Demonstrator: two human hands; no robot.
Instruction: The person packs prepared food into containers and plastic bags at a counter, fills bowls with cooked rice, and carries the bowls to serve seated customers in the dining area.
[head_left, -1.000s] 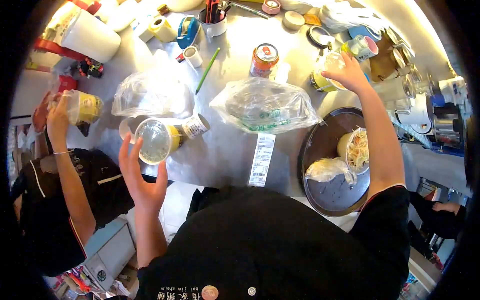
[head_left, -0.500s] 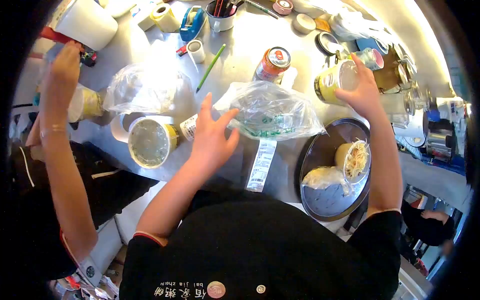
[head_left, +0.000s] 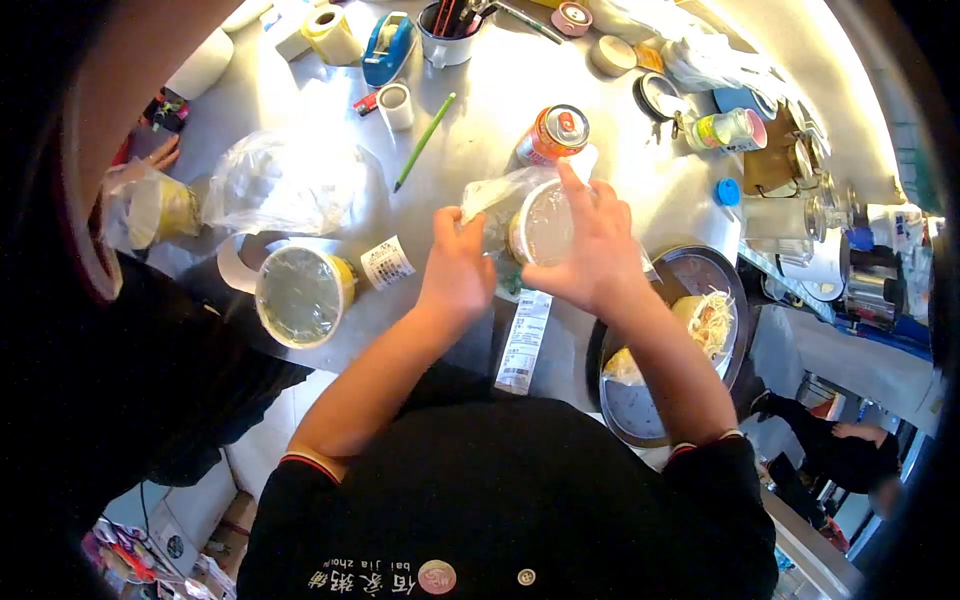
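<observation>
My right hand (head_left: 598, 250) grips a lidded takeaway tub (head_left: 547, 222), its fingers and thumb spread around the side. The tub is at the mouth of a clear plastic bag (head_left: 490, 198); how far inside it sits is hard to see. My left hand (head_left: 455, 265) is closed on the left edge of that bag. Just beyond stands an orange drink can (head_left: 552, 135). A printed paper slip (head_left: 522, 343) lies on the counter below the bag. To the left of my left hand are a label (head_left: 387, 262) and another lidded tub (head_left: 300, 297).
On the right, a dark round tray (head_left: 640, 405) holds a tub of shredded food (head_left: 712, 320). Left are a second plastic bag (head_left: 290, 185), a bagged tub (head_left: 165, 212) and a co-worker's hand (head_left: 160, 155). Behind lie a green pencil (head_left: 425, 142) and a tape dispenser (head_left: 387, 50).
My right hand has brought the tub from the back right to the bag in the middle. My left hand, open before, has closed on the bag's edge. The co-worker has leaned in.
</observation>
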